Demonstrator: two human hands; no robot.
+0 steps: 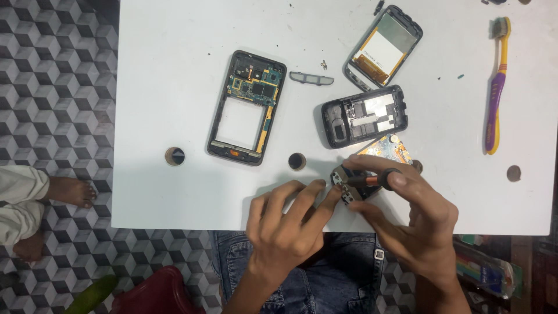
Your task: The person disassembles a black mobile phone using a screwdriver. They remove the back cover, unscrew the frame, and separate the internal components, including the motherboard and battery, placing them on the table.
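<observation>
My left hand (285, 224) pinches a small dark phone part (344, 185) at the near edge of the white table (168, 192). My right hand (410, 218) grips a small screwdriver with an orange-and-black handle (372, 180), its tip at that part. A circuit board (388, 148) lies just beyond the hands. Further back rest a black phone frame with a green board (247, 107), a black phone housing (364, 116) and a screen assembly (383, 47).
A yellow-and-purple toothbrush (497, 84) lies at the right. A thin grey strip (311, 78) and a tiny screw (323, 64) sit mid-table. Round holes (174, 156) (297, 161) pierce the tabletop. Another person's bare feet (70, 192) stand on the patterned floor at left.
</observation>
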